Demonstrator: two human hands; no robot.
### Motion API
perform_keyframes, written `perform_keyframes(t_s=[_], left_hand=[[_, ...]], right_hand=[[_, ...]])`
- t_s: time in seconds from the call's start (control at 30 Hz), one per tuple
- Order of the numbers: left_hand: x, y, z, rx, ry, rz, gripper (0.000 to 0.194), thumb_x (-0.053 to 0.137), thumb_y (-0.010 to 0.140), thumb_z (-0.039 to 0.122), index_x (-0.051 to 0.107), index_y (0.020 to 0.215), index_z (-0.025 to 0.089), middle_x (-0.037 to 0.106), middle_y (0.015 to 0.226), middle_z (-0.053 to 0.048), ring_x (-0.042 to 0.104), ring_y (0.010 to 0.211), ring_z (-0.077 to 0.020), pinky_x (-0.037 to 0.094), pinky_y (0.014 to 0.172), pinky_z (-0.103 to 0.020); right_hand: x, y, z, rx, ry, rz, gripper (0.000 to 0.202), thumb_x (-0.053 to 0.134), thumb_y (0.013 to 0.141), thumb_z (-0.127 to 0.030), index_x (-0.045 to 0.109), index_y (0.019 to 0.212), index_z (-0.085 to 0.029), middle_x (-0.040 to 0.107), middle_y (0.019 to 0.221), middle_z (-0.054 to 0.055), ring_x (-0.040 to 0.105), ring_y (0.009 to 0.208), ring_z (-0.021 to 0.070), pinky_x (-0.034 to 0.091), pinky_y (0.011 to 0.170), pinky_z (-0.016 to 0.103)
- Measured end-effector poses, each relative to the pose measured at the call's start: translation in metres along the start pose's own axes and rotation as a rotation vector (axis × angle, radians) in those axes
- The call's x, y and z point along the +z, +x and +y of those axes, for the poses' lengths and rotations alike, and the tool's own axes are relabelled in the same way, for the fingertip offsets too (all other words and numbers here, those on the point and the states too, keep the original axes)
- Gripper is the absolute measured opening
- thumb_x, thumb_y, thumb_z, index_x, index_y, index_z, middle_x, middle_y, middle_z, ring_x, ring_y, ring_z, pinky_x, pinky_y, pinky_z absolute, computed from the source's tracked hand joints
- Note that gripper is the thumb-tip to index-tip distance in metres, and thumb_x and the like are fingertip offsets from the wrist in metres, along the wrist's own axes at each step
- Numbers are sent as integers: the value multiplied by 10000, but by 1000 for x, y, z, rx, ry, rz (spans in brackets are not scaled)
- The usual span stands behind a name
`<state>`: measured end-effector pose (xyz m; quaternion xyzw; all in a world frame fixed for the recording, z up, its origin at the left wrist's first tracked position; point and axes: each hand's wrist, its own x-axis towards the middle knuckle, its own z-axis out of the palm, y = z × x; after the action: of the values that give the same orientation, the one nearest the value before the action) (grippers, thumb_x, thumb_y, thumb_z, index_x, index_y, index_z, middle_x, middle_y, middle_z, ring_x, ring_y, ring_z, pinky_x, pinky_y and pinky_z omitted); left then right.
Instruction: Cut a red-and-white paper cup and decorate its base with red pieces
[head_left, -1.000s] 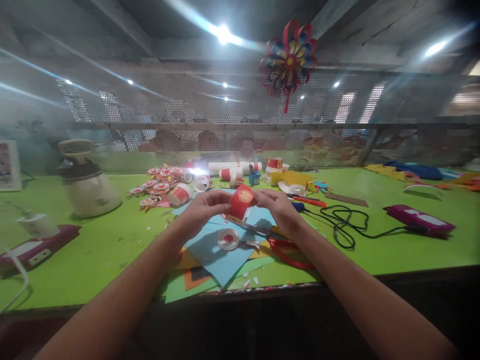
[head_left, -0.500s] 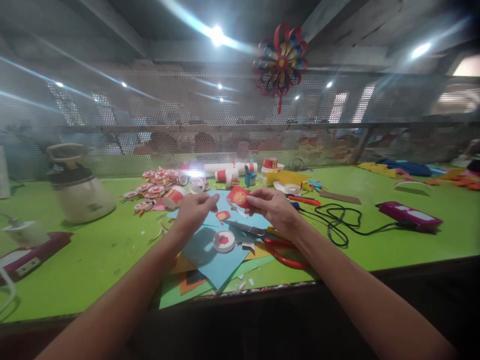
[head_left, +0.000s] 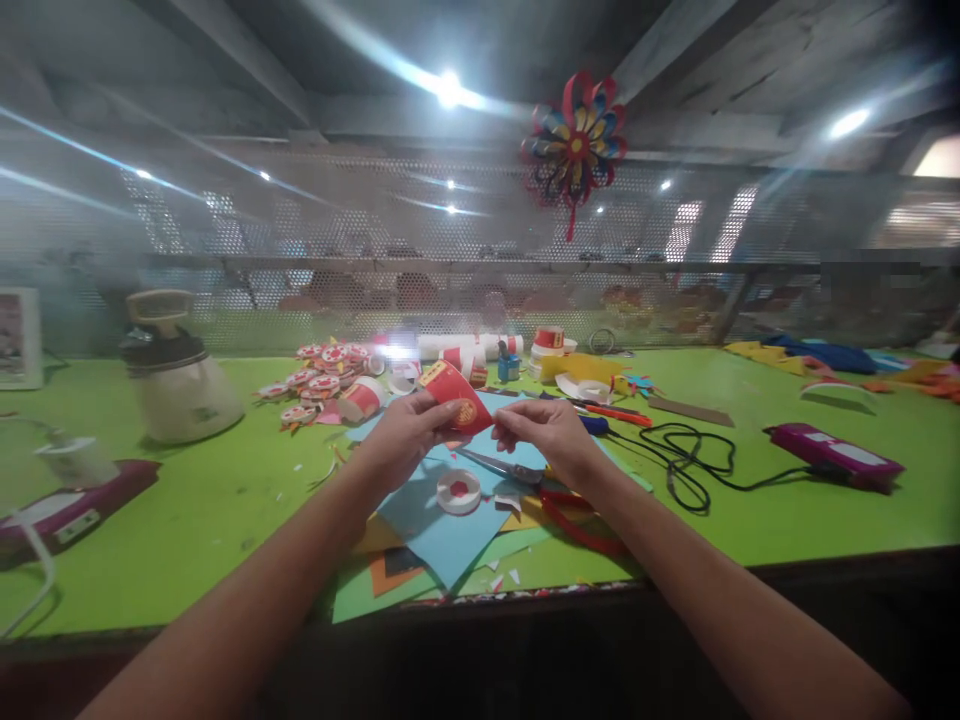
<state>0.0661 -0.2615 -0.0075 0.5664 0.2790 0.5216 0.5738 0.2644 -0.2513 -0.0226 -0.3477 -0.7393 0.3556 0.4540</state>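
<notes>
Now, on a clock face centred on the red paper piece (head_left: 448,388), the left hand (head_left: 411,432) is gripping that piece from eight o'clock, almost closed, its thumb pressing on the front. Half a second ago the right hand is doing the holding and the left is hovering apart from it. The right hand (head_left: 553,432) is now curling at about four o'clock, thumb and fingertips drawn nearly together beside the piece's corner; whether they are touching it, I cannot tell. The piece is tilting above the blue paper (head_left: 442,550), with its gold round emblem showing, and more of its length is showing than half a second ago. At six o'clock a white ring (head_left: 444,506) is still lying on that paper. The scissors (head_left: 531,476) are lying towards four o'clock, their red handles partly hidden by the right arm. All this is resting on a green tabletop (head_left: 247,480).
</notes>
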Motion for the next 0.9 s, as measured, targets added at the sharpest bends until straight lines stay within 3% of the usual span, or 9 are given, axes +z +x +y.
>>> perform_keyframes(t_s=[0.17, 0.33, 0.4, 0.5, 0.57, 0.67, 0.9], left_hand=[[-6, 1, 5, 11, -64, 61, 149, 731, 705, 219, 645, 730, 100, 659, 675, -56, 654, 662, -185, 542, 676, -347], [-8, 2, 6, 24, -91, 73, 126, 726, 692, 179, 653, 762, 104, 665, 690, -63, 659, 658, -190, 534, 639, -328], [-8, 2, 6, 24, -98, 73, 120, 726, 687, 168, 657, 763, 106, 661, 679, -58, 647, 631, -175, 527, 609, -309], [-8, 1, 6, 21, -109, 78, 119, 727, 683, 159, 663, 771, 111, 661, 663, -43, 629, 585, -148, 518, 578, -285], [-9, 1, 6, 20, -114, 76, 115, 728, 680, 159, 663, 763, 114, 660, 656, -35, 626, 581, -144, 518, 577, -282], [-10, 1, 7, 20, -117, 71, 116, 733, 678, 159, 657, 754, 115, 649, 644, -23, 617, 577, -136, 521, 584, -286], [-12, 1, 11, 18, -159, 58, 120, 740, 677, 162, 637, 712, 112, 643, 666, -31, 639, 612, -160, 532, 618, -316]], right_hand=[[-15, -6, 3, 62, -343, 35, 274, 507, 933, -383, 599, 853, -137, 597, 703, -33, 554, 535, 84, 479, 526, 240], [-44, -46, -14, 75, -736, -176, 237, 611, 838, -361, 642, 730, -152, 573, 676, -8, 545, 638, 140, 429, 613, 286], [-52, -64, -20, 66, -859, -270, 156, 628, 793, -302, 695, 869, -183, 597, 797, 47, 553, 772, 199, 402, 678, 309], [-57, -79, -22, 101, -996, -349, 361, 546, 797, -197, 623, 1148, -239, 585, 906, 85, 551, 816, 235, 372, 674, 310], [-57, -80, -20, 137, -1049, -383, 456, 503, 809, -174, 541, 1254, -264, 586, 943, 96, 563, 800, 237, 362, 639, 298], [-53, -70, -17, 173, -1082, -440, 481, 514, 834, -267, 475, 1313, -270, 623, 947, 94, 589, 788, 236, 358, 595, 275], [-54, -52, -25, 193, -1094, -390, 396, 502, 842, -420, 633, 1115, -166, 650, 793, 92, 590, 727, 249, 368, 597, 310]])
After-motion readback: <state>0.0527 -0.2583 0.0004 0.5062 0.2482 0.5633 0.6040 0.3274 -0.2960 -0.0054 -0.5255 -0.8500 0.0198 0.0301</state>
